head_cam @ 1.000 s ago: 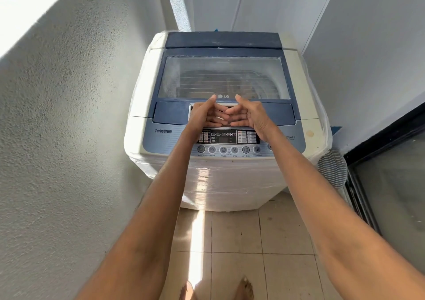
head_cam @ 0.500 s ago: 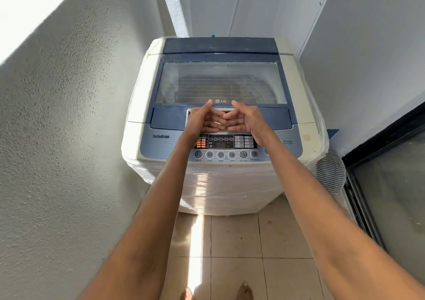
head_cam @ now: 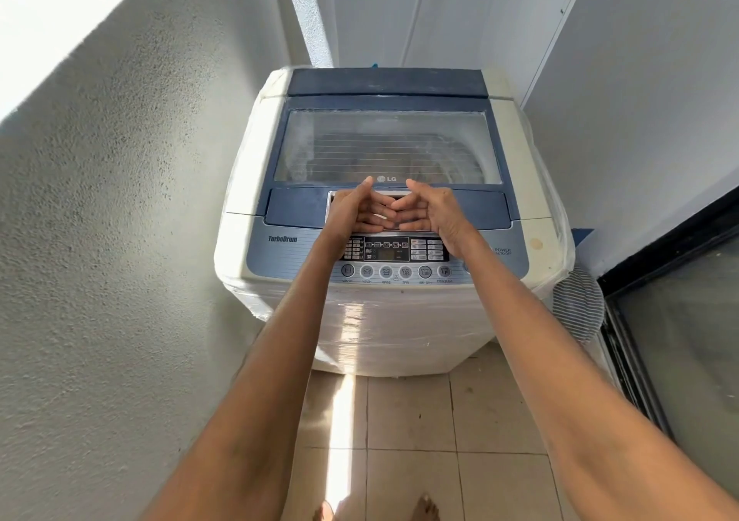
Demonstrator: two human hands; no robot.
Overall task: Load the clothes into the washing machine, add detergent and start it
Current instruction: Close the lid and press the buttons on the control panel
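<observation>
Centrally, washing machine (head_cam: 394,216), lid (head_cam: 388,146) down; left hand (head_cam: 358,210) and right hand (head_cam: 430,210), grips curling, are touching fingertips at its handle.

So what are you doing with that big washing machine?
A person stands barefoot at the washing machine, both arms stretched out. The left hand and right hand have their fingers curled at the handle recess on the front edge of the lid. The lid is down, so nothing is loaded yet.
</observation>
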